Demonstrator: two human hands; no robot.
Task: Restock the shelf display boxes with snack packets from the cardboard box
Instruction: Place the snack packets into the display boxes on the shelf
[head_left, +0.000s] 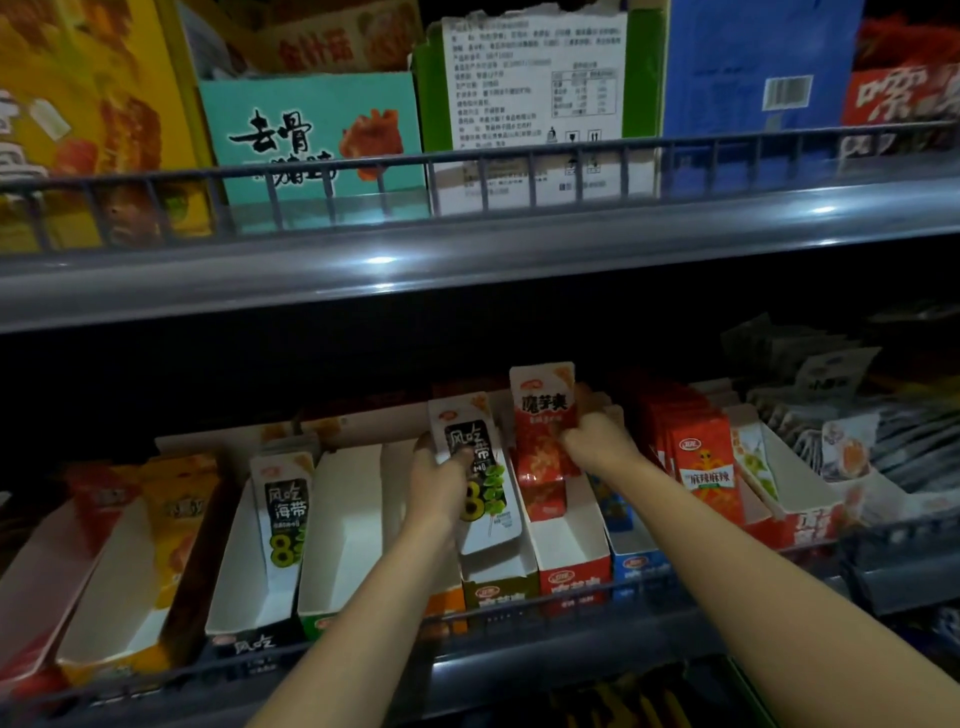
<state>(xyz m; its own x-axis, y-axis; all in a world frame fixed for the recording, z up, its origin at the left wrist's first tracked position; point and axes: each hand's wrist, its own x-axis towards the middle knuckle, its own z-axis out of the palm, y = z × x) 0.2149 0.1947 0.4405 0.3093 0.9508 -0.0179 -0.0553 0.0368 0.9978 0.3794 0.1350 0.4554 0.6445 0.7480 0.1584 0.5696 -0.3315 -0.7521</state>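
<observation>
Two snack packets are in hand over the lower shelf. The white kelp packet (475, 467) stands upright above the brown-fronted display box (501, 584), its lower end close to or inside that box's open well. The left hand (439, 480) grips it from the left, thumb across the printed face. The red konjac packet (543, 421) stands just beside it, over the red-fronted display box (571, 564), with the right hand (597, 439) curled round its right edge. A second red packet appears to sit low in the same box, though the dim light leaves this uncertain.

Judged step: placing stock into the boxes, one packet per hand. Both boxes are largely bare inside, so the restock looks to be at an early stage.

The next move calls for lowering each packet into its own box, face forward and upright, seated against the back, then letting go without tipping it.

The white box (343, 519) to the left shows no contents. A box further left holds one kelp packet (283, 512). The red row (698, 457) to the right is well filled. The cardboard supply box is not in view.
</observation>
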